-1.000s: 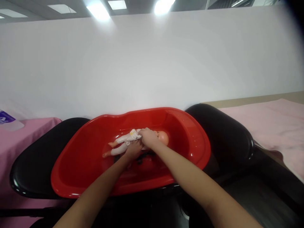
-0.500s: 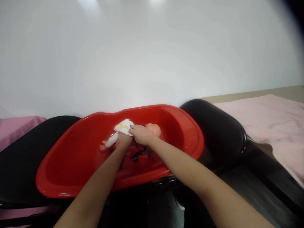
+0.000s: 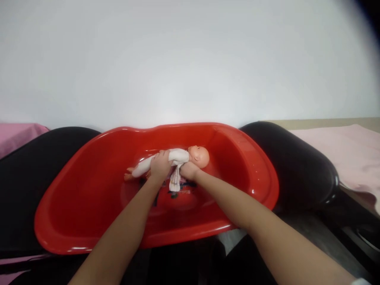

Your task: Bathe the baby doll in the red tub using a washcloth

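Observation:
A baby doll (image 3: 178, 154) with a white body and a bald pinkish head lies on its side in the red baby bathtub (image 3: 89, 198), head to the right and feet to the left. My left hand (image 3: 160, 164) is wrapped over the doll's middle and grips it. Close to the doll's chest and neck, my right hand (image 3: 189, 170) is closed on a white cloth (image 3: 175, 182). Part of the cloth hangs down in front of the doll. My right fingertips are partly hidden.
Black chairs (image 3: 285, 166) stand beside and beneath the tub. A pink sheet (image 3: 344, 150) covers a surface at the right, and a pink cloth (image 3: 20, 136) lies at far left. Behind the tub rises a white wall (image 3: 178, 63). Dark printed figures mark the tub floor.
The cloth has moved off the doll's middle towards me and the right, baring the white body. My left hand has come from beneath the cloth onto the doll; my right hand has lowered.

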Tool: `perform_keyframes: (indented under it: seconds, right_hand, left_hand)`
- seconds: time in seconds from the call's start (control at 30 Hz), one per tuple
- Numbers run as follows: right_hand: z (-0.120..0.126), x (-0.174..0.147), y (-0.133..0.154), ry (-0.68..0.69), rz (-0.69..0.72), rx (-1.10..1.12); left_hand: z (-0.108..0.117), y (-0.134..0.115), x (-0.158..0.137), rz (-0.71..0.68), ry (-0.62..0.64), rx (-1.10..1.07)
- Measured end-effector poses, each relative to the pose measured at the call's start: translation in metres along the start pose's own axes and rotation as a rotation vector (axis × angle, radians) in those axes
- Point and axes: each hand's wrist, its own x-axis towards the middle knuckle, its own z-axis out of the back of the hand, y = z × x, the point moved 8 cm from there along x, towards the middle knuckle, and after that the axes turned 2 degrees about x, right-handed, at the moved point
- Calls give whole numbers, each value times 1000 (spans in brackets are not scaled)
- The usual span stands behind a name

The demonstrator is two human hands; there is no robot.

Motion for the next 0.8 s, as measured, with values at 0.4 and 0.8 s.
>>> perform_keyframes:
  seconds: [0.4, 0.8]
  right_hand:
    - [-37, 15, 12, 50, -63, 143]
    - [-43, 26, 29, -39, 112, 2]
  left_hand:
    - [-10, -8, -1, -44, 41, 134]
    - [-13, -14, -7, -59, 94, 184]
